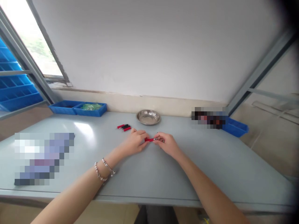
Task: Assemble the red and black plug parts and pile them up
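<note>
My left hand (135, 142) and my right hand (167, 143) meet over the middle of the grey table (210, 161). Between them they pinch a small red sleeve with a metal tip (150, 139). The left fingers close on the red end, the right fingers on the metal end. Bracelets ring my left wrist. A few loose red and black sleeves (124, 127) lie just beyond my left hand. A round steel dish (148, 117) stands behind the hands, close to the wall.
Two blue bins (78, 108) sit at the back left, one holding something green. Another blue bin (236, 128) is at the back right. Blue crates stack at the far left by a window. A wall closes the table's far side.
</note>
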The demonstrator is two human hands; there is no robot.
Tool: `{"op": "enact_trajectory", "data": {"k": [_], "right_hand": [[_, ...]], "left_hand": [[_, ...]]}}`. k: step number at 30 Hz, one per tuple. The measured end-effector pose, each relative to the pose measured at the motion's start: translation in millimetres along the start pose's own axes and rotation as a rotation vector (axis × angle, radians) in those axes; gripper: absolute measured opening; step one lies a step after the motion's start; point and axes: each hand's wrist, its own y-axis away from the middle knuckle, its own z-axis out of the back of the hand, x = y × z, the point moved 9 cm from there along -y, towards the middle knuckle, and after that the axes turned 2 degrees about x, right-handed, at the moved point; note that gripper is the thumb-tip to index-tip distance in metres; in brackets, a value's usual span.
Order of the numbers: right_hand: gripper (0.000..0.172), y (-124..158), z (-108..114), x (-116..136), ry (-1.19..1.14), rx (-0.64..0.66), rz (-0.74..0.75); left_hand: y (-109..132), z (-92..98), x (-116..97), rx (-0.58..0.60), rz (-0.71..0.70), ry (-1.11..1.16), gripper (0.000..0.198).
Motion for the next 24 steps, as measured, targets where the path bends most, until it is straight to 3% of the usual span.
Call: {"op": "enact_trajectory", "data": {"k": [9,17,24], "right_hand": [[0.011,2,-4,8,0.221,0.027,0.191],[0.019,4,-8,12,0.277,0.063,0.224],[0.027,5,-8,10,0.258,0.078,0.16]], "left_hand": [[-1,1.9,-3,0.014,0.0,-0.071,0.019],[-1,3.7,-7,0.034,-0.014,-0.109,0.02],[0,5.7,-7,0.007,-0.02,-0.104,0.024]]}}
